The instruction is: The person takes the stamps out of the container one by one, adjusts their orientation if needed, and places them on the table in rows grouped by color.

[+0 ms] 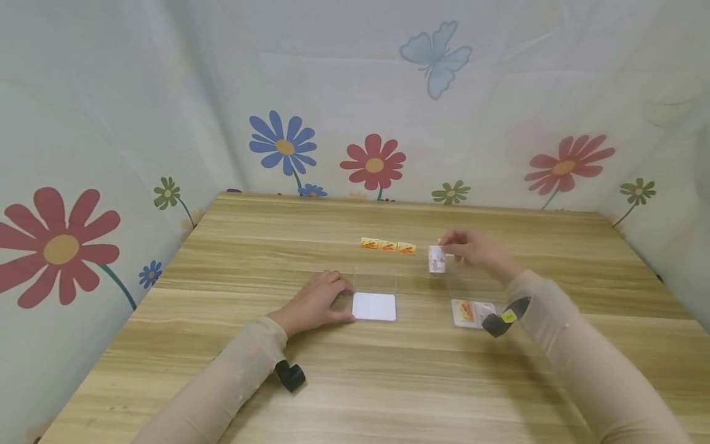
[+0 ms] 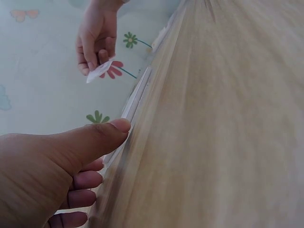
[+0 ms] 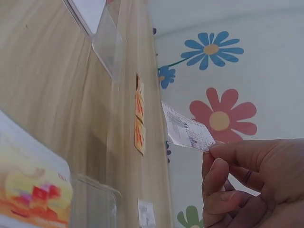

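My right hand point(image 1: 474, 250) pinches a small white printed paper card point(image 1: 437, 261) by its edge, above the table. The right wrist view shows this card point(image 3: 183, 127) tilted between thumb and fingertips. My left hand point(image 1: 318, 301) holds the left side of a flat white plastic case point(image 1: 374, 307) with its clear lid point(image 1: 375, 282) folded back. In the left wrist view my thumb point(image 2: 95, 142) lies on the case's edge. Below my right hand, a second flat case point(image 1: 457, 320) holds an orange-and-yellow picture card point(image 1: 466, 311) beside a whitish one point(image 1: 484, 308), partly covered by the wrist strap.
Three orange-and-yellow cards point(image 1: 387, 245) lie in a row farther back on the wooden table point(image 1: 310, 234). Another white printed card point(image 3: 147, 213) lies near the right hand in the right wrist view. Behind the table hangs a flower-patterned cloth point(image 1: 327, 80).
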{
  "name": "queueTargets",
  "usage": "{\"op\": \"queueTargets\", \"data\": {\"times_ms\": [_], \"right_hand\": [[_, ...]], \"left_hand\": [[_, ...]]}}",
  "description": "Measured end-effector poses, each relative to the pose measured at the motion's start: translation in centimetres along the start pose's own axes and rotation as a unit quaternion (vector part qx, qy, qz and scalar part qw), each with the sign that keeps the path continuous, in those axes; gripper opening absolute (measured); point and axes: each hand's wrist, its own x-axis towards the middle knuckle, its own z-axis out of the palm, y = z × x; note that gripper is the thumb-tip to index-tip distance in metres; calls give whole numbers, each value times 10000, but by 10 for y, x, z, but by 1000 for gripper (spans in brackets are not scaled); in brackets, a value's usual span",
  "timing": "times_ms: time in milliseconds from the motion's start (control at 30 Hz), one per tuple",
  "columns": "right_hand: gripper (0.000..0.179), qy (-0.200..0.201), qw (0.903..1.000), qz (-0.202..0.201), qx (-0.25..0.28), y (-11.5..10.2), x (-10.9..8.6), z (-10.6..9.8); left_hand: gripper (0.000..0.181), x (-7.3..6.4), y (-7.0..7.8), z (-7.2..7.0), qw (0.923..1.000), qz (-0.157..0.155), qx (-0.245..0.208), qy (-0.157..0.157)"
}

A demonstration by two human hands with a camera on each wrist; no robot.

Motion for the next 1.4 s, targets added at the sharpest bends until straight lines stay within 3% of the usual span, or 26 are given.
{"op": "queueTargets", "data": {"times_ms": [233,800,1400], "right_hand": [[22,-135,9998,-69,86,5,4,-14],[26,106,9996,132,225,18,16,-32],[32,229,9991,360,-85,44,19,-51]], "left_hand": [[48,0,1,-1,10000,-7,13,5],[48,1,1,-1,9999,32,107,42],[49,0,1,-1,10000,-21,83,-12]]}}
